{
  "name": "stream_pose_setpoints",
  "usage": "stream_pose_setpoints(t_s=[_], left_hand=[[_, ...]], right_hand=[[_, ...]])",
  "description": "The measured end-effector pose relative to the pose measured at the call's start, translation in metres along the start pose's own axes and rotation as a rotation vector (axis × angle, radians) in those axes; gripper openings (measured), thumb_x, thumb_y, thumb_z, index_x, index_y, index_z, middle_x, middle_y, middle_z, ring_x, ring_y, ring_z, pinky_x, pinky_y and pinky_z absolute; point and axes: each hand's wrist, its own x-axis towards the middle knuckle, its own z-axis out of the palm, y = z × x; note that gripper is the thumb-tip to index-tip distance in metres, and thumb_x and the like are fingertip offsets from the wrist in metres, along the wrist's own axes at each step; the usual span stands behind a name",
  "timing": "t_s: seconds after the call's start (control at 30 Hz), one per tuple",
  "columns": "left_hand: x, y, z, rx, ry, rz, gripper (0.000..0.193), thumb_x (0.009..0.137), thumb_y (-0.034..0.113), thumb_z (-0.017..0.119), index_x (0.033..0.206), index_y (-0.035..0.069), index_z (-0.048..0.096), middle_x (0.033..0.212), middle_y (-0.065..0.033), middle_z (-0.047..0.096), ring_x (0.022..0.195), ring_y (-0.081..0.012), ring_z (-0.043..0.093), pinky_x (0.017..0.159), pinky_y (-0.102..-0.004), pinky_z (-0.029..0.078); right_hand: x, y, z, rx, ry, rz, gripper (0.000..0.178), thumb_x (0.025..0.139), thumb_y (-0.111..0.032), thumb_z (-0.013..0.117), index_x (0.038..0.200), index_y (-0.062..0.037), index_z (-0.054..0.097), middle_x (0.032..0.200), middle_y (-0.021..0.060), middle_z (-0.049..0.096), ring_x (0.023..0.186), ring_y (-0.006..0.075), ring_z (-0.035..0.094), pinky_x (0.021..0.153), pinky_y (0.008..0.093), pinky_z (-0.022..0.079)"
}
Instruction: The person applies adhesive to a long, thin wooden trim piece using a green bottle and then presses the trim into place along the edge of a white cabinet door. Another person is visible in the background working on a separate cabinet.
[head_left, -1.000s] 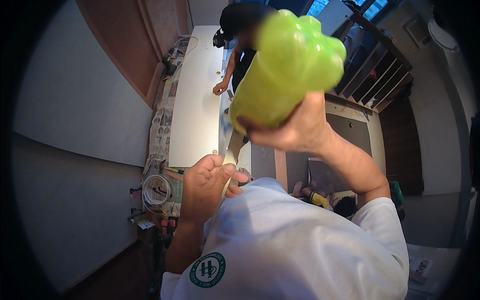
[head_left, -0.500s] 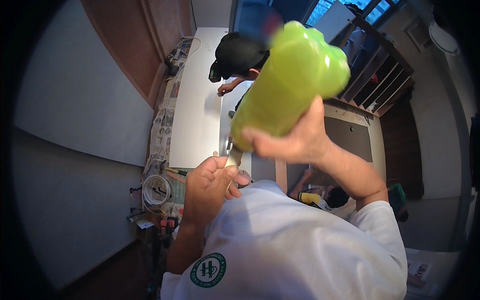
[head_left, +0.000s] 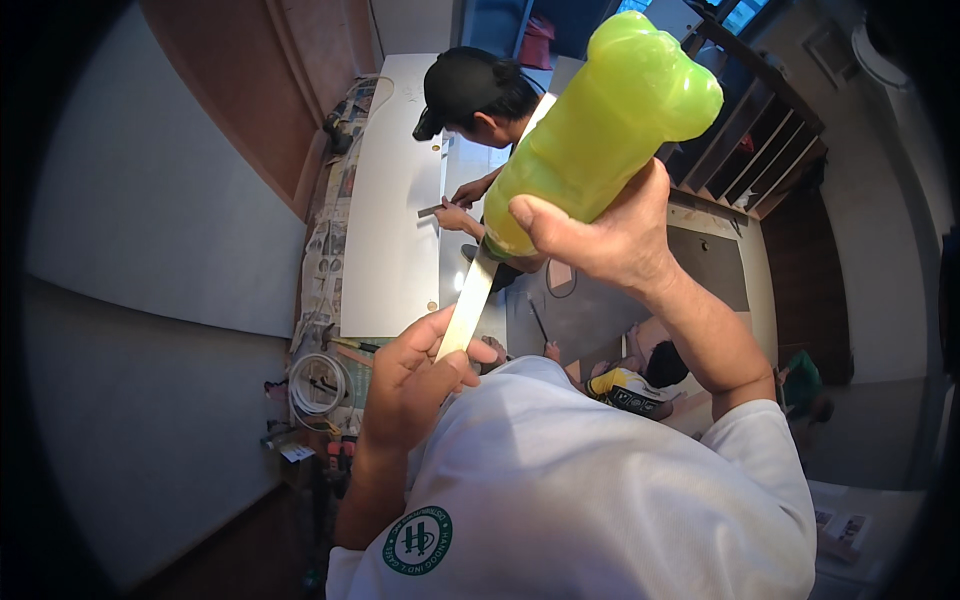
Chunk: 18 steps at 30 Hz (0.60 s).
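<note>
Tipped upside down in my right hand [head_left: 615, 235] is a yellow-green plastic bottle [head_left: 605, 125], the fingers wrapped round its side and the thumb across its lower part. The bottle's narrow mouth points down at the upper end of a thin, pale flat strip [head_left: 469, 305]. I cannot tell whether mouth and strip touch. My left hand [head_left: 425, 370] grips the lower part of that strip between thumb and fingers, just in front of my white shirt. What the bottle holds looks yellowish through its wall.
A co-worker in a black cap [head_left: 462, 85] bends over a long white panel [head_left: 388, 270], holding a small flat piece at its edge. Another person in yellow [head_left: 622, 382] is low at right. A coiled white hose [head_left: 317, 385] lies at left. A slatted wooden rack [head_left: 765, 150] stands far right.
The bottle has moved up and slightly right, exposing more of the strip between it and my left hand. The co-worker in the cap now has both hands at the panel's edge.
</note>
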Motion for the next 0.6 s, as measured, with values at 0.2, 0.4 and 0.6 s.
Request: stream_pose_setpoints(t_s=[0.2, 0.4, 0.6], left_hand=[[0.008, 0.000, 0.000, 0.089, -0.045, -0.037, 0.038, 0.097, 0.011, 0.058, 0.129, -0.010, 0.056, 0.094, -0.0151, 0.072, 0.077, -0.0125, 0.066, 0.067, -0.0241, 0.051], [0.005, 0.003, 0.002, 0.072, 0.029, -0.020, 0.035, 0.100, 0.017, 0.060, 0.124, -0.009, 0.059, 0.091, -0.0144, 0.072, 0.070, -0.0114, 0.066, 0.062, -0.0234, 0.052], [0.009, 0.005, -0.009, 0.106, 0.074, 0.036, 0.029, 0.099, 0.018, 0.061, 0.114, -0.006, 0.062, 0.088, -0.0122, 0.072, 0.064, -0.0095, 0.063, 0.059, -0.0228, 0.051]], right_hand=[[-0.011, -0.013, 0.012, -0.109, -0.080, -0.422, 0.027, 0.068, -0.015, 0.079, 0.091, -0.0041, 0.069, 0.088, 0.0065, 0.070, 0.065, 0.0202, 0.068, 0.060, 0.0295, 0.056], [0.003, 0.006, 0.006, -0.089, -0.002, -0.124, 0.028, 0.069, -0.018, 0.080, 0.089, -0.0026, 0.066, 0.082, 0.0065, 0.071, 0.062, 0.0202, 0.068, 0.059, 0.0315, 0.058], [-0.013, -0.020, 0.011, -0.254, -0.176, -0.481, 0.052, 0.066, -0.012, 0.080, 0.112, 0.0017, 0.059, 0.104, 0.0113, 0.067, 0.088, 0.0243, 0.067, 0.076, 0.0336, 0.056]])
